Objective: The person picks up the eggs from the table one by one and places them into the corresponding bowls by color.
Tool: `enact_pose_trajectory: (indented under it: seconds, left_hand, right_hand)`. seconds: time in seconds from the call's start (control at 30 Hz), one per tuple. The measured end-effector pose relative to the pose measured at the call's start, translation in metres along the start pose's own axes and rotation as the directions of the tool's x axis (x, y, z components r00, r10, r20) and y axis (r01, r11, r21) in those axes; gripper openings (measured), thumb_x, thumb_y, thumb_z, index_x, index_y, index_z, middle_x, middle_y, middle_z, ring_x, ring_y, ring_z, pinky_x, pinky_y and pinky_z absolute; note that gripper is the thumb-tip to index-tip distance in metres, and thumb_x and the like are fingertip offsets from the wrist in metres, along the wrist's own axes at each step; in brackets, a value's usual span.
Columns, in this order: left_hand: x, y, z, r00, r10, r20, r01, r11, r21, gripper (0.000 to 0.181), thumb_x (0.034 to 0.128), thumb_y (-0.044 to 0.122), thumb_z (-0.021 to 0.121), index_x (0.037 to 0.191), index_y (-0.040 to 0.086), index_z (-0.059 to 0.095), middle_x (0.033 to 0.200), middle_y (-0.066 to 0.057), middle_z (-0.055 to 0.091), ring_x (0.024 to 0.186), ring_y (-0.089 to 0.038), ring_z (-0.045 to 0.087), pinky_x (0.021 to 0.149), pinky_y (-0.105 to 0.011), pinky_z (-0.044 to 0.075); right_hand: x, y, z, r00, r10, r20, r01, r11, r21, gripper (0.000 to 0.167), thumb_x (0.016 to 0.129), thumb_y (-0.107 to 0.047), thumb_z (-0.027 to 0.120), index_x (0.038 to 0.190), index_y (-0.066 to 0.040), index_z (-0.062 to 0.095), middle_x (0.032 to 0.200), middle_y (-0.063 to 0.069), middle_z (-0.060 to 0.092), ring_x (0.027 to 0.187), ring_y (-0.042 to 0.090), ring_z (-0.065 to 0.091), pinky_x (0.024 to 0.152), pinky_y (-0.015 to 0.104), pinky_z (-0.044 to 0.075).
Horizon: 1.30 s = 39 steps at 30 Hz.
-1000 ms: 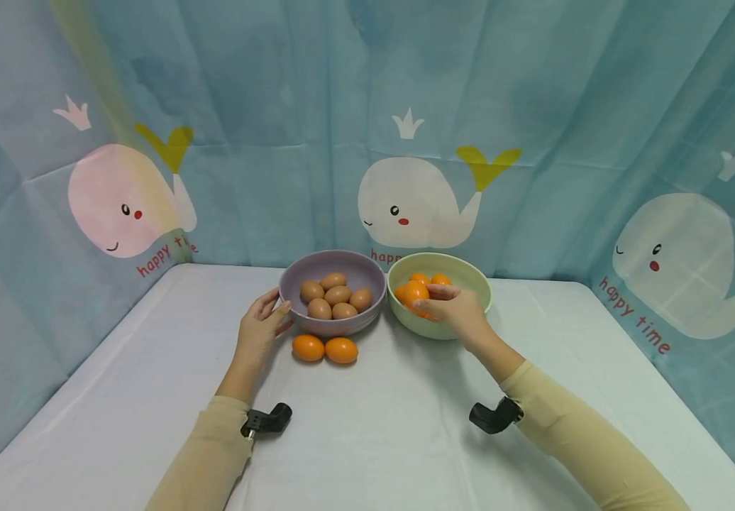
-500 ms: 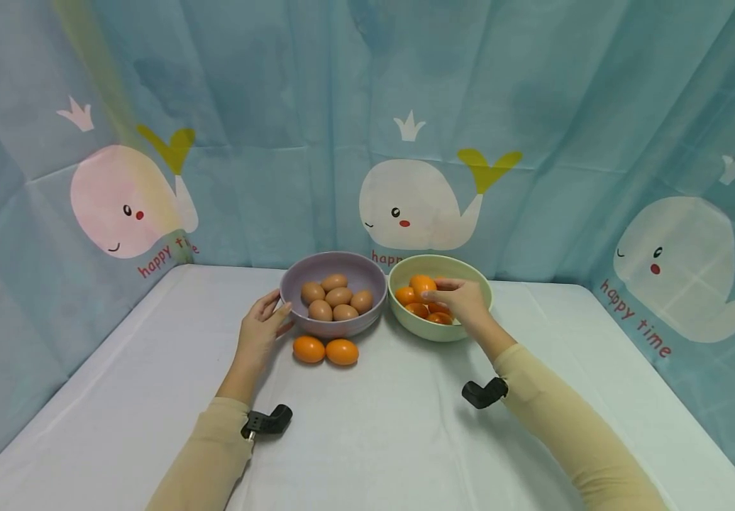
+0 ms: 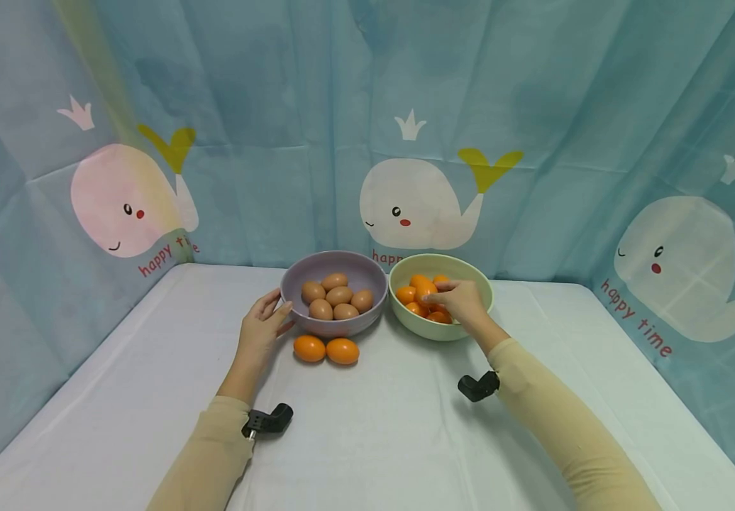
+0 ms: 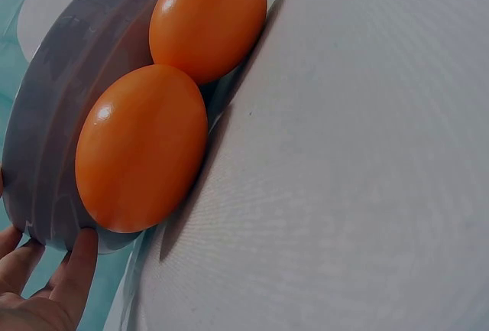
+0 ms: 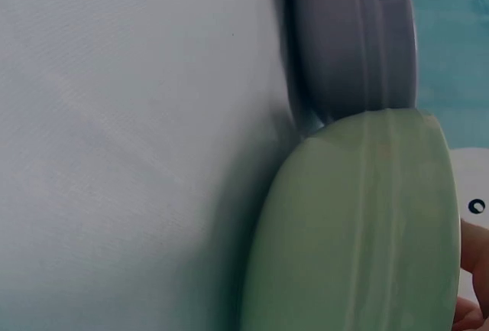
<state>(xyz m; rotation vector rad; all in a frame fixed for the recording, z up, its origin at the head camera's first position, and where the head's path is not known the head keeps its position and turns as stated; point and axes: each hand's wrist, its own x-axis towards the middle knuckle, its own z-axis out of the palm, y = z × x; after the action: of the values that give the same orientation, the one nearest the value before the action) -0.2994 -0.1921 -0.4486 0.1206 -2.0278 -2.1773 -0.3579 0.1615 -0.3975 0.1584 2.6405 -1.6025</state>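
Observation:
In the head view, my left hand holds the left side of a purple bowl at its rim. Several brown eggs lie inside. Two glossy orange eggs sit side by side on the table before this bowl, and the left wrist view shows the nearer orange egg large. My right hand reaches over a light green bowl and pinches one orange egg between thumb and fingers, with several more orange eggs around it. The right wrist view hides the bowl's contents behind its green wall.
Both bowls stand touching or nearly touching at the back of a white-covered table. A blue curtain printed with whales hangs right behind them. Black wrist cameras are strapped over both sleeves.
My right forearm has shifted forward and left, while the hand stays at the green bowl. The orange egg in its fingers sits slightly lower than half a second ago. My left hand has stayed still.

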Motion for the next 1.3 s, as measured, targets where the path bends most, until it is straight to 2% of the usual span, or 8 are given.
enact_pose_trajectory:
  seconds: [0.1,0.2,0.37,0.5,0.73,1.17,1.23,1.3]
  left_hand:
    - [0.000,0.000,0.000,1.000,-0.003,-0.002,0.003,1.000,0.001,0.059,0.1005,0.020,0.060,0.153,0.007,0.036,0.163,-0.007,0.030,0.145,-0.022,0.041,0.108,-0.042,0.050]
    - [0.000,-0.001,0.000,1.000,-0.004,-0.004,0.004,1.000,0.008,0.059,0.1006,0.020,0.059,0.153,0.008,0.036,0.163,-0.006,0.030,0.145,-0.022,0.041,0.108,-0.042,0.049]
    - [-0.001,-0.001,0.000,1.000,-0.003,-0.002,0.003,1.000,0.007,0.059,0.1007,0.020,0.059,0.153,0.008,0.036,0.164,-0.007,0.029,0.145,-0.022,0.041,0.109,-0.042,0.050]
    - [-0.001,-0.002,0.000,1.000,-0.001,0.004,0.001,1.000,0.001,0.059,0.1007,0.020,0.059,0.153,0.007,0.035,0.164,-0.007,0.029,0.144,-0.023,0.041,0.108,-0.041,0.050]
    - [0.000,-0.002,0.000,1.000,0.008,0.005,-0.008,1.000,0.002,0.058,0.1007,0.020,0.059,0.153,0.008,0.036,0.163,-0.006,0.030,0.144,-0.022,0.042,0.107,-0.040,0.051]
    - [0.001,-0.002,0.000,1.000,0.008,-0.002,-0.008,1.000,0.002,0.059,0.1000,0.020,0.060,0.153,0.008,0.037,0.163,-0.007,0.031,0.143,-0.022,0.043,0.107,-0.041,0.051]
    - [0.001,-0.002,0.000,1.000,0.009,-0.005,-0.009,1.000,0.000,0.059,0.0999,0.020,0.061,0.152,0.007,0.038,0.163,-0.007,0.031,0.143,-0.023,0.043,0.107,-0.041,0.051]
    - [0.001,-0.002,0.001,1.000,0.010,-0.003,-0.010,1.000,0.000,0.058,0.1000,0.019,0.061,0.152,0.007,0.038,0.163,-0.008,0.031,0.143,-0.023,0.043,0.107,-0.041,0.051]
  right_hand:
    - [0.002,0.000,0.000,1.000,0.003,-0.009,-0.004,0.999,-0.034,0.050,0.086,-0.016,0.078,0.129,0.005,0.063,0.142,0.020,0.055,0.128,0.029,0.053,0.108,0.038,0.053]
    - [0.005,0.000,0.000,1.000,0.005,-0.009,-0.005,0.998,-0.057,0.050,0.084,-0.013,0.078,0.128,0.005,0.063,0.141,0.021,0.057,0.124,0.027,0.054,0.101,0.031,0.056]
    - [0.009,0.001,-0.002,0.999,0.030,0.016,-0.029,0.997,-0.070,0.050,0.084,-0.009,0.079,0.129,0.005,0.062,0.140,0.021,0.057,0.097,0.016,0.061,0.076,0.015,0.058]
    - [0.011,0.002,-0.005,0.996,0.083,0.042,-0.081,0.996,-0.046,0.052,0.085,-0.007,0.078,0.133,0.004,0.060,0.141,0.020,0.055,0.078,0.009,0.057,0.071,0.014,0.057]
    - [0.016,0.002,-0.006,0.992,0.112,0.066,-0.110,0.994,-0.030,0.051,0.085,-0.004,0.077,0.131,0.007,0.058,0.140,0.021,0.053,0.076,0.007,0.057,0.068,0.011,0.057]
    - [0.018,0.004,-0.002,0.994,0.092,0.066,-0.087,0.994,-0.068,0.047,0.086,-0.004,0.075,0.128,0.010,0.060,0.136,0.025,0.055,0.071,0.007,0.056,0.061,0.010,0.054]
    - [0.016,0.003,-0.003,0.995,0.086,0.053,-0.083,0.995,-0.055,0.047,0.087,-0.006,0.075,0.130,0.008,0.060,0.121,0.021,0.062,0.064,0.007,0.053,0.058,0.012,0.052]
    - [0.013,0.002,-0.003,0.999,0.049,0.024,-0.048,0.998,-0.036,0.046,0.088,-0.007,0.074,0.130,0.006,0.060,0.117,0.020,0.065,0.063,0.008,0.053,0.059,0.015,0.052]
